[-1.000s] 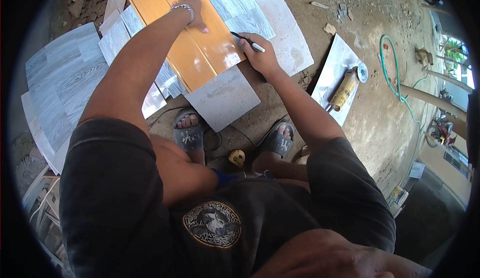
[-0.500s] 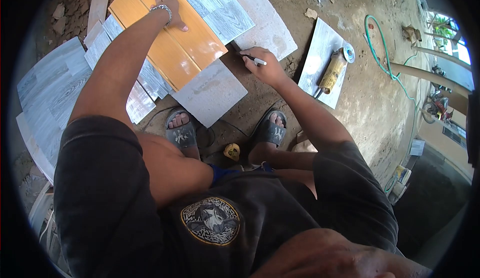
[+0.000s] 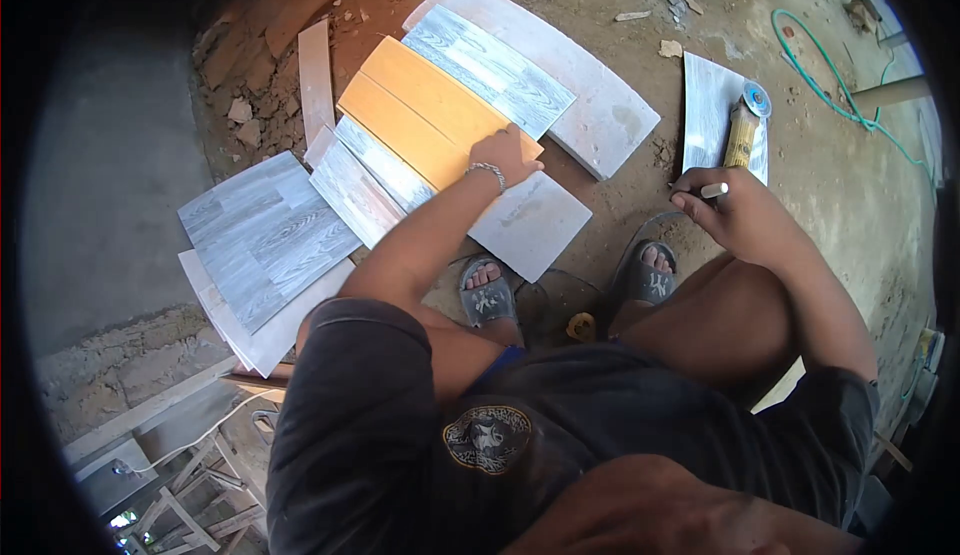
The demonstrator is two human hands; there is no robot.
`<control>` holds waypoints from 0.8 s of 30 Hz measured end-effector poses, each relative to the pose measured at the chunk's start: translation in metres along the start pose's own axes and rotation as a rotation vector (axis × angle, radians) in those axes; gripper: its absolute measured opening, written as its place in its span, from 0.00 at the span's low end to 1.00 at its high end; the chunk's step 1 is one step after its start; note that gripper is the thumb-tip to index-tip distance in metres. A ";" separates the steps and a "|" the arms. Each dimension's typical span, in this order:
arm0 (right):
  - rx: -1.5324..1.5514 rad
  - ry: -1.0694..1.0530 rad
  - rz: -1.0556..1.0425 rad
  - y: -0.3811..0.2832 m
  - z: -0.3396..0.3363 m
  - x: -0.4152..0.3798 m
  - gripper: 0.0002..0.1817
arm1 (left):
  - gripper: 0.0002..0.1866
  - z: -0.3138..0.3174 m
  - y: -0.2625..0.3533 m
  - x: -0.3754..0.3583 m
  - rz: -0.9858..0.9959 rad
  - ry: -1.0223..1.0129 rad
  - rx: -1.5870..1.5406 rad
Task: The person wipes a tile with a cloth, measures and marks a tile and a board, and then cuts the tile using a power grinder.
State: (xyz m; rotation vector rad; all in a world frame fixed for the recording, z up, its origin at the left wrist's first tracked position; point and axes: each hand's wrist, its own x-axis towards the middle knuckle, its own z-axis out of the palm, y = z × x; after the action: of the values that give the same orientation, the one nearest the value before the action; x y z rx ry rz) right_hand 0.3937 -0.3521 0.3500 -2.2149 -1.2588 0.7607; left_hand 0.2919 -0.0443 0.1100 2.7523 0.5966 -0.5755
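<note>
My left hand (image 3: 505, 158), with a chain bracelet at the wrist, is closed on the near end of a glossy orange grooved panel (image 3: 415, 110). The panel lies over grey wood-look tiles, and one such tile (image 3: 495, 65) shows along its far side. Under the left hand's end of the panel, a pale concrete slab (image 3: 535, 220) sticks out toward my feet. My right hand (image 3: 745, 217) is raised above my knee, its fingers wrapped round a marker (image 3: 714, 191) with a white end. An angle grinder (image 3: 741, 135) lies just beyond it on another grey tile (image 3: 702, 105).
A long pale slab (image 3: 610, 115) lies behind the panel. More wood-look tiles (image 3: 265, 230) are stacked at left. A yellow tape measure (image 3: 581, 327) sits between my sandalled feet. A green hose (image 3: 800, 70) curves over the dirt at right, and wooden scraps (image 3: 190, 520) lie lower left.
My left hand has slid from the panel's far part to its near end. My right hand has lifted the marker away from the slabs, toward my knee. The view has swung left.
</note>
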 end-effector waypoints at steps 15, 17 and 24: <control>0.017 -0.022 0.031 0.024 -0.014 0.022 0.14 | 0.25 0.017 0.001 -0.049 -0.137 0.213 -0.033; 0.084 -0.023 0.070 0.018 -0.018 0.019 0.15 | 0.26 0.003 -0.015 -0.073 -0.188 0.197 0.005; 0.115 -0.024 -0.071 0.016 -0.018 0.025 0.15 | 0.23 0.012 -0.122 -0.128 -0.546 0.240 0.107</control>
State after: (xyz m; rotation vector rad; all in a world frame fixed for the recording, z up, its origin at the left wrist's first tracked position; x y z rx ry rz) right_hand 0.4257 -0.3398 0.3470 -2.0642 -1.2656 0.8132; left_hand 0.1266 0.0163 0.1337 2.7686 1.4349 -0.3898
